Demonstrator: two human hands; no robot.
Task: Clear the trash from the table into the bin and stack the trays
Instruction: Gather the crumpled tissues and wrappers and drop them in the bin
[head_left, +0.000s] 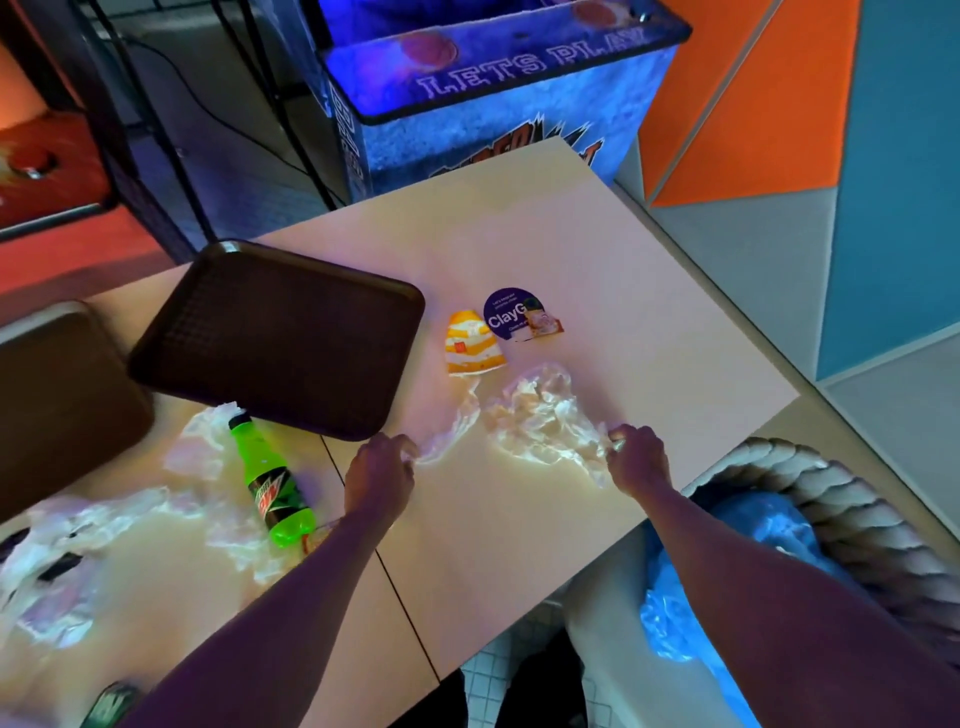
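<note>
From my remote seat, the table carries everything. The bin, rope-rimmed with a blue liner, stands just beside its near right corner, below the edge, which I judge handy for sweeping trash straight in. Two trays lie apart, not yet stacked: the dark tray askew, the second tray at the left edge. The crumpled clear plastic lies between the hands, near the bin. A green bottle lies on its side on more wrap. Beyond sit a yellow-striped cup, tipped over, and a purple lid. The left hand pinches the plastic's trailing strip and the right hand pinches its near edge, probably to gather it in one bundle.
</note>
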